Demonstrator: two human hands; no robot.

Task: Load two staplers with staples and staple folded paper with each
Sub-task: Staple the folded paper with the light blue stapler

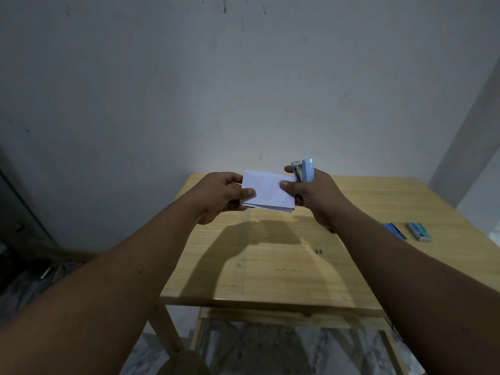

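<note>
Folded paper [266, 192], white, layered lower edge

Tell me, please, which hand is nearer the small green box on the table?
Right. The right hand, holding the stapler, is nearer the green box; the left hand is farther left.

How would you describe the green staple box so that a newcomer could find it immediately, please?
Start at the wooden table and follow its right edge. Two small flat boxes lie side by side there; the green staple box is the outer one, right of the blue box.
</note>
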